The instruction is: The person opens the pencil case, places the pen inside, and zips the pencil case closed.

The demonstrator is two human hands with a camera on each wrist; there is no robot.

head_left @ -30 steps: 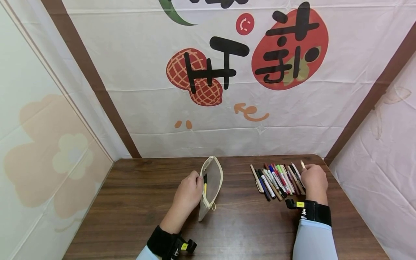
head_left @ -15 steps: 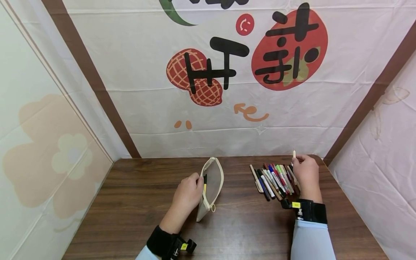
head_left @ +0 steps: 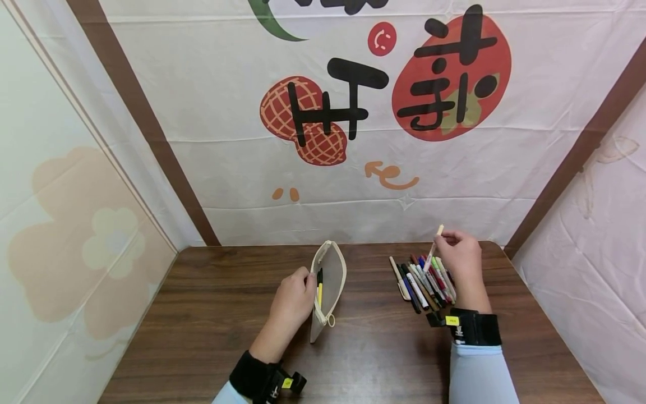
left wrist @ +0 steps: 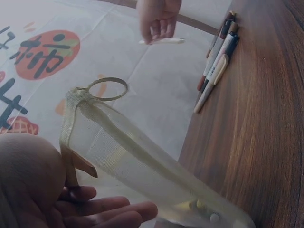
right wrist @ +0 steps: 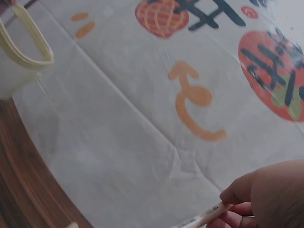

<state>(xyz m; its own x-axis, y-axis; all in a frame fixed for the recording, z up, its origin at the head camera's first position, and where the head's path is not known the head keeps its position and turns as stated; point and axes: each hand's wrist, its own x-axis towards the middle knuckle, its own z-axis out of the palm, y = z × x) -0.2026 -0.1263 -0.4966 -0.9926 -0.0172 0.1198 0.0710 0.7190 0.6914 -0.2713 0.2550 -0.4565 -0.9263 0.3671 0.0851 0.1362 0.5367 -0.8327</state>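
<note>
My left hand (head_left: pixel 291 297) grips the near-left rim of a translucent mesh zip pouch (head_left: pixel 334 280), whose mouth gapes upward. Inside the pouch is a yellow-and-black pen (head_left: pixel 320 287); through the mesh (left wrist: pixel 142 156) in the left wrist view, pen ends show blurred. My right hand (head_left: pixel 461 258) pinches a slim white pen (head_left: pixel 430 257) with a cream end, tilted and raised over the loose pens. In the right wrist view, thumb and fingers hold this pen (right wrist: pixel 205 219). Right of the pouch, several assorted pens and markers (head_left: pixel 416 289) lie side by side on the table.
A dark wood table (head_left: pixel 212 320) carries everything, its far edge against a white printed cloth (head_left: pixel 242 219). Cloth panels also stand at the left (head_left: pixel 65 202) and right (head_left: pixel 595 235). A ring pull (head_left: pixel 331 321) hangs at the pouch's near end.
My right hand has lifted the white pen from the right end of the row and carried it left over the other pens. The left hand and pouch have barely moved.
</note>
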